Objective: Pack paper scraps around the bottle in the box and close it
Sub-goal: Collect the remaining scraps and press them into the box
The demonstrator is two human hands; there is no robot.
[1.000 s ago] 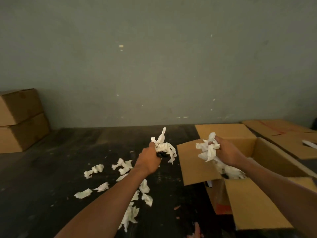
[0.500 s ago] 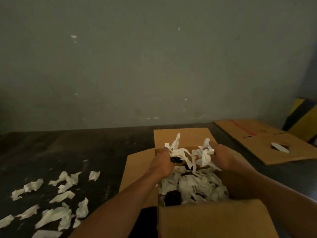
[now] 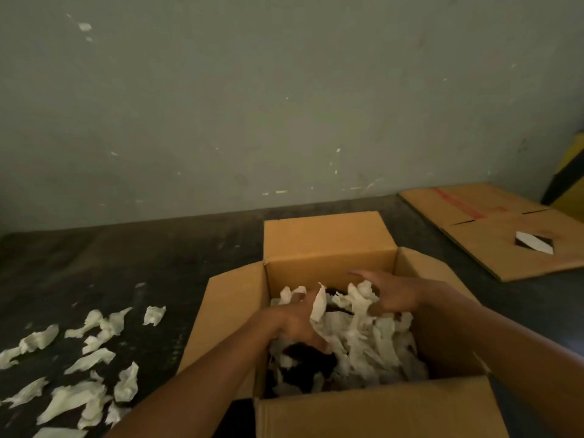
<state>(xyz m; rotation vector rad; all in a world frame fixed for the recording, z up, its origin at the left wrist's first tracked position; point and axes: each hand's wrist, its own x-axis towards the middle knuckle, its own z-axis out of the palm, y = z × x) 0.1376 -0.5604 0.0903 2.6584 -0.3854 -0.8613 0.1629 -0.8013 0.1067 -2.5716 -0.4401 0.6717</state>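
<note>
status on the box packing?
Left hand and right hand both open, pressing white paper scraps down. Brown cardboard box flaps open. More loose scraps on floor.

The box (image 3: 328, 248) is showing plain matt brown cardboard, smooth on its flaps. The scraps (image 3: 373, 339) inside it are looking like thin white paper, crumpled and creased, and so are the loose scraps (image 3: 94, 361) lying on the floor (image 3: 126, 257), which is looking dark, rough and scuffed. The wall (image 3: 284, 105) is showing matt grey-green paint, chipped in spots. A flattened sheet (image 3: 505, 235) is also looking like matt cardboard.
</note>
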